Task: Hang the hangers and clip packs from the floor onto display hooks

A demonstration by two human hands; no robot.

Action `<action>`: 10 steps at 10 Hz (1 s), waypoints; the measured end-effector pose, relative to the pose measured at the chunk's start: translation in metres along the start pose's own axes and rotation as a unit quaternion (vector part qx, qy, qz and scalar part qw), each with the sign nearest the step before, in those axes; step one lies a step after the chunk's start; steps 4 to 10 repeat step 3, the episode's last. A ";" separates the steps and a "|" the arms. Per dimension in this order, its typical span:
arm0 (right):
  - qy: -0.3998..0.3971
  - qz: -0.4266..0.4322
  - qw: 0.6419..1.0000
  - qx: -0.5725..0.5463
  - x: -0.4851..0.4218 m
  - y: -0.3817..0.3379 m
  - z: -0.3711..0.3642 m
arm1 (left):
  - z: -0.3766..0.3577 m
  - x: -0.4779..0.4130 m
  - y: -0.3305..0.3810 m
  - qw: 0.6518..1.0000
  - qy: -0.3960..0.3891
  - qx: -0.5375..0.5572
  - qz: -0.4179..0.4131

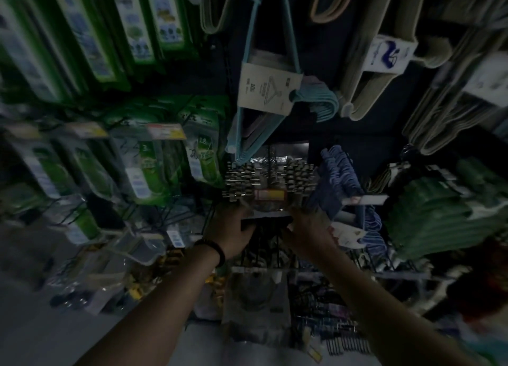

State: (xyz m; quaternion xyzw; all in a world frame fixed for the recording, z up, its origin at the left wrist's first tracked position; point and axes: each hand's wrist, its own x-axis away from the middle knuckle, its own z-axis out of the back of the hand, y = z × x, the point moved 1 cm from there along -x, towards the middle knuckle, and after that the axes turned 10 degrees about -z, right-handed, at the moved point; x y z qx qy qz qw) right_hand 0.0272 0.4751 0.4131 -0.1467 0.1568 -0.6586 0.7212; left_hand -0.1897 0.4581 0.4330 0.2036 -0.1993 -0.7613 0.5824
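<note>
Item: clear pack of silver metal clips (268,181), at black wire display hook (272,151).
Our left hand (233,228) and right hand (308,228) grasp its lower edge, mid-hanging; next, we judge: seat it, let go.

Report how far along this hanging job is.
Done: teal hangers and blue hangers hang on the display. In hand: left hand and right hand hold a clip pack at the display. Left: packs low on the left may be on the floor; too blurred to tell.
</note>
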 end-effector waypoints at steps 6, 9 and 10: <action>0.032 0.000 0.999 -0.032 0.141 -0.047 0.054 | 0.004 0.161 -0.009 0.996 -0.032 0.086 -0.011; 0.032 0.000 0.999 -0.032 0.141 -0.047 0.054 | 0.004 0.161 -0.009 0.996 -0.032 0.086 -0.011; 0.032 0.000 0.999 -0.032 0.141 -0.047 0.054 | 0.004 0.161 -0.009 0.996 -0.032 0.086 -0.011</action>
